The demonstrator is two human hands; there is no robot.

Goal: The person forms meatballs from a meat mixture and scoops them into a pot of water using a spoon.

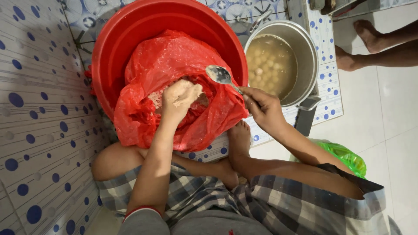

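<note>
Left hand (180, 99) paste-coated, closed around a lump of pale paste (191, 91), inside the red bag (174, 61) lining the red basin (130, 26). Right of that grip, right hand (263, 109) pinching a metal spoon (220, 75). Beyond, pot (311, 56) of floating balls. Likely risk: sticky paste dropping short of the pot, bag snagging.

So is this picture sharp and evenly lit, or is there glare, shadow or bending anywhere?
Head view: mostly sharp, with soft, even light. The red plastic bag shows small shiny highlights, and the spoon in the right hand catches a glint. The paste-coated left hand is slightly soft. Faint shadows lie on the dotted tiles at left, whose lines bow near the edge.
</note>
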